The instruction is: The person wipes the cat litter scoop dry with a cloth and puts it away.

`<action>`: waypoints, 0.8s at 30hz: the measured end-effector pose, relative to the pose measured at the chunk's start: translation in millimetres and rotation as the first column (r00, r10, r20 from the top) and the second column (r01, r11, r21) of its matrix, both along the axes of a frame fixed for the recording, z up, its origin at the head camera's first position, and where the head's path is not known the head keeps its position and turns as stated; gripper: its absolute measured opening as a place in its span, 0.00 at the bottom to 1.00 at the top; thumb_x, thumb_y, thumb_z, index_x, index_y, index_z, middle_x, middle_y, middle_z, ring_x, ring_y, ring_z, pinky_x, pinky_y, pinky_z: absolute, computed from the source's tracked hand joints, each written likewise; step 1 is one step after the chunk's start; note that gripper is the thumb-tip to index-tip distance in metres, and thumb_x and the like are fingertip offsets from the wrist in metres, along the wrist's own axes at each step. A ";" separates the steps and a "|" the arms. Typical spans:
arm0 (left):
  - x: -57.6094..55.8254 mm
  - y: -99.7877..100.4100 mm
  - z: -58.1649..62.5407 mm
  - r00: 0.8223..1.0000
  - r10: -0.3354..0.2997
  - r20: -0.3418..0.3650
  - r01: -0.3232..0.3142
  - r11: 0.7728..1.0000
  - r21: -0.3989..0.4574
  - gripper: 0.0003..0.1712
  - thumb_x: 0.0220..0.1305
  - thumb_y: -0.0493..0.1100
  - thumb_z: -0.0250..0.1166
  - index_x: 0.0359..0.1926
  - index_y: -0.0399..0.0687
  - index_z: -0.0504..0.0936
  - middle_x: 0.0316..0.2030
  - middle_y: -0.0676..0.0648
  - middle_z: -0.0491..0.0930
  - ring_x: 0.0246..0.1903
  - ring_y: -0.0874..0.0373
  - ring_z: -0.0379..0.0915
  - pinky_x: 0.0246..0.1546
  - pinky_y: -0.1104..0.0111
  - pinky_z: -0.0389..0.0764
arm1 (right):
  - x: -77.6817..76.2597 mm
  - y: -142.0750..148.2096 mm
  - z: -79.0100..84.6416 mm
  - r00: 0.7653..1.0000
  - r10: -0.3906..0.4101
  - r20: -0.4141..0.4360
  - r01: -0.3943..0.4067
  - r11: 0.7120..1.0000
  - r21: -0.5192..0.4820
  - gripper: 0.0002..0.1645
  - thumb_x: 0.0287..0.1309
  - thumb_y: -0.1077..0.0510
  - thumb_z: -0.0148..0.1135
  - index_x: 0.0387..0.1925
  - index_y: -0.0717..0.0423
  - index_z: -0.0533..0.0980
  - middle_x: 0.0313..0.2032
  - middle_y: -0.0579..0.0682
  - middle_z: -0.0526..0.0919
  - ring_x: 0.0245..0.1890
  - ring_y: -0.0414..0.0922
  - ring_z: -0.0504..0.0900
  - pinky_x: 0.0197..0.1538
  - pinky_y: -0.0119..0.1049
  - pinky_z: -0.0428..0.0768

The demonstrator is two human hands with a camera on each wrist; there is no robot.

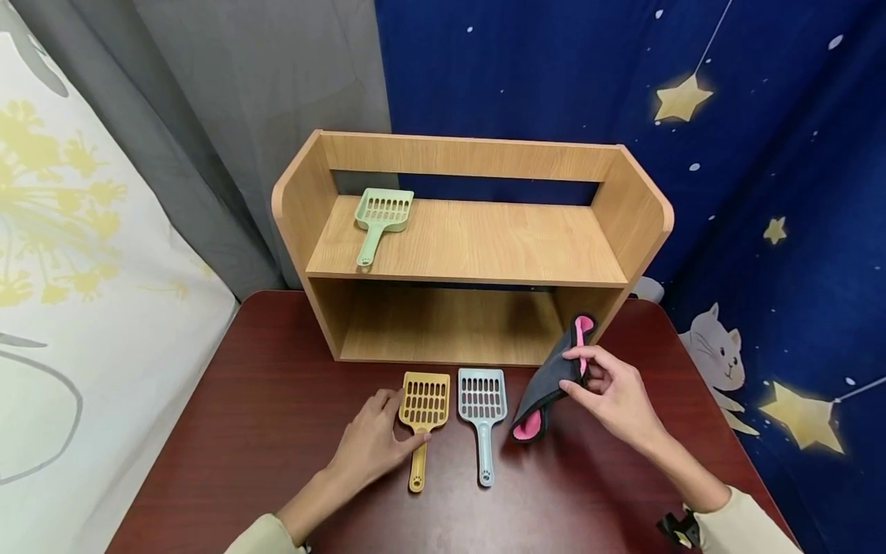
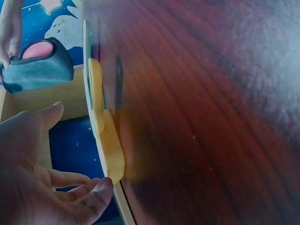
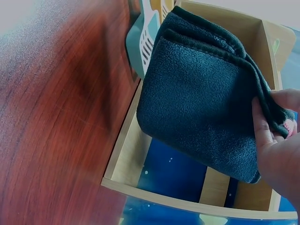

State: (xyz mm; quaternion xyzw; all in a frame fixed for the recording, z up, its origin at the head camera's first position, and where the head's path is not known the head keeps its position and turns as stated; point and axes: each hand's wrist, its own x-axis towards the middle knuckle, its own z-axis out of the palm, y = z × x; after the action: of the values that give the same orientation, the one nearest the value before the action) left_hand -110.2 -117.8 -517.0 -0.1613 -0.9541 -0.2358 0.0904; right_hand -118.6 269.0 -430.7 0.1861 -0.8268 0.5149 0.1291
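My right hand [image 1: 616, 396] pinches a folded dark grey cloth [image 1: 551, 375] with pink inner faces, between thumb and fingers. In the right wrist view the cloth [image 3: 201, 93] hangs in a folded square in front of the shelf. On the table, my left hand [image 1: 370, 442] is at a yellow litter scoop [image 1: 418, 419]; its fingertips are right at the head's left edge. The thumb stands apart from the fingers, over the handle in the head view. Between that scoop and the cloth lies a light blue litter scoop [image 1: 484, 431], handle towards me.
A two-tier wooden shelf [image 1: 471, 281] stands at the back of the dark red table [image 1: 263, 431]. On its upper board, at the left, rests a pale green litter scoop [image 1: 381, 215]. Grey and starry blue curtains [image 1: 526, 69] hang behind.
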 end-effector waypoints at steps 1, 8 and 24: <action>1.9 1.0 -3.0 1.000 0.007 0.011 -0.007 1.000 -0.003 0.50 0.52 0.63 0.81 0.65 0.31 0.79 0.51 0.40 0.80 0.50 0.43 0.81 0.42 0.48 0.86 | 0.3 -0.3 -0.3 1.000 0.005 0.002 -0.005 1.000 -0.004 0.26 0.53 0.76 0.76 0.54 0.62 0.81 0.42 0.62 0.86 0.36 0.37 0.89 0.39 0.29 0.86; 4.3 7.4 -13.3 0.994 0.058 0.096 -0.055 0.998 -0.027 0.58 0.52 0.67 0.80 0.70 0.31 0.74 0.56 0.36 0.79 0.54 0.41 0.79 0.42 0.46 0.86 | 1.4 -1.6 -2.9 1.000 0.019 0.003 -0.019 1.000 -0.024 0.26 0.53 0.76 0.76 0.54 0.62 0.81 0.43 0.62 0.86 0.37 0.38 0.89 0.39 0.30 0.87; 1.3 11.5 -18.4 0.988 0.043 0.147 -0.037 0.998 -0.043 0.51 0.53 0.47 0.81 0.70 0.22 0.70 0.57 0.29 0.74 0.56 0.37 0.75 0.47 0.48 0.85 | 1.0 2.6 -3.3 1.000 0.019 0.013 -0.019 1.000 -0.019 0.25 0.54 0.76 0.75 0.54 0.63 0.81 0.42 0.63 0.86 0.36 0.38 0.89 0.39 0.30 0.86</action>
State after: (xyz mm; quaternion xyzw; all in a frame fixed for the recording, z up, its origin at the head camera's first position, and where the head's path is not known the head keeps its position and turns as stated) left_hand -108.8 -106.2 -535.4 -0.1261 -0.9657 -0.2260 0.0210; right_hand -117.7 271.6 -434.1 0.1893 -0.8209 0.5251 0.1204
